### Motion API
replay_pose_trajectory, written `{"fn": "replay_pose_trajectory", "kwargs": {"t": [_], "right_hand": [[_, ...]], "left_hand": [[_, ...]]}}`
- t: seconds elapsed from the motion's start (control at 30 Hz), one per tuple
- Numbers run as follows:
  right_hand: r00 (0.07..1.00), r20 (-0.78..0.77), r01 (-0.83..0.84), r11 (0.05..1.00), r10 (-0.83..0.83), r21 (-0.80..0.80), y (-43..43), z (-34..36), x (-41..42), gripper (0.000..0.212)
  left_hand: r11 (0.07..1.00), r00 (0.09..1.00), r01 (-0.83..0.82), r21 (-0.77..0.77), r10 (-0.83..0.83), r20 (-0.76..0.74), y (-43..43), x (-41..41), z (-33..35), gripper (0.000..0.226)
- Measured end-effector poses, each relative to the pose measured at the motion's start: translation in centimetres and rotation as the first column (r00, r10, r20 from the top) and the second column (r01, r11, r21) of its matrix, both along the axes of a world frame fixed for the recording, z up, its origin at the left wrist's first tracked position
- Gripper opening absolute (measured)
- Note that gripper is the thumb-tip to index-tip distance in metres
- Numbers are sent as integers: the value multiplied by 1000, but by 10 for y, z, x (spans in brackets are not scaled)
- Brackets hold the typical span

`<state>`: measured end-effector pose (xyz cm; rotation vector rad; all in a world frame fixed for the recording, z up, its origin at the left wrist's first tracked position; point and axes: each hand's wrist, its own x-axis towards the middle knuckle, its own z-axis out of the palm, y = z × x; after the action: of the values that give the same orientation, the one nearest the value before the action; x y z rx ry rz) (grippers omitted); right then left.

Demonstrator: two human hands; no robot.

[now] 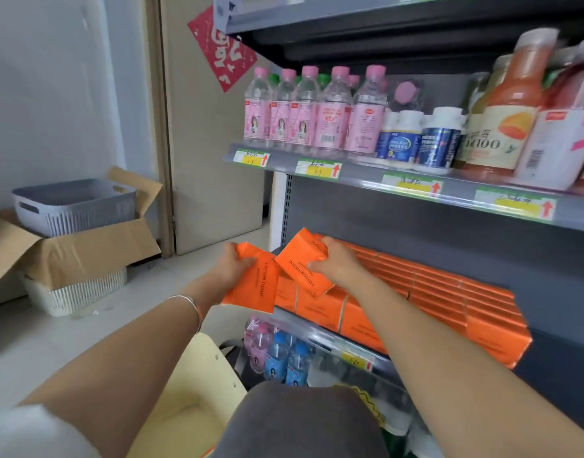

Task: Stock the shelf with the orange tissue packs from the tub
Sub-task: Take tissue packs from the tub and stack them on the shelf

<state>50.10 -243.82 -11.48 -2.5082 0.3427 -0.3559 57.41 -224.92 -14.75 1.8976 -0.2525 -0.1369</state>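
My left hand (233,266) grips an orange tissue pack (255,289) by its upper left edge, held in the air just left of the shelf end. My right hand (333,262) grips a second orange tissue pack (298,259), tilted, above the left end of the stocked row. Rows of orange tissue packs (442,295) lie stacked along the grey middle shelf (350,345). A pale yellow tub (184,401) sits low in front of me, partly hidden by my arm and knee.
The upper shelf (383,173) carries pink-capped water bottles (317,114), white supplement jars and juice bottles. Small bottles (277,352) stand on the bottom shelf. At the left floor, a grey basket (72,206) rests in an open cardboard box above a white basket.
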Motion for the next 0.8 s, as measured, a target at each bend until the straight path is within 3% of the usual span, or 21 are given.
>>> {"fn": "replay_pose_trajectory", "kwargs": {"t": [0.1,0.2,0.37,0.5,0.67,0.8], "right_hand": [[998,14,54,998,-55,33,-28,10,-21,46],[990,11,137,989,-138,59,-59,17,-44,39],[940,70,325,939,-334,115,-117,13,-91,41],[867,94,477,870,-489,124,-170,6,-139,46],[796,-37,599,794,-605,-99,-220,-5,-191,42],[766,-260,498,798,-588,-339,-238,-15,-207,55]], "left_hand": [[993,991,77,-93,-87,-105,-37,-10,9,45],[981,977,170,-97,-180,-113,-77,-24,15,52],[956,956,289,-56,-285,64,-147,-51,18,54],[945,912,262,193,-308,271,-202,-72,26,51],[840,775,275,467,-481,409,-251,-99,29,54],[755,666,306,580,-605,436,-276,-112,23,53]]}}
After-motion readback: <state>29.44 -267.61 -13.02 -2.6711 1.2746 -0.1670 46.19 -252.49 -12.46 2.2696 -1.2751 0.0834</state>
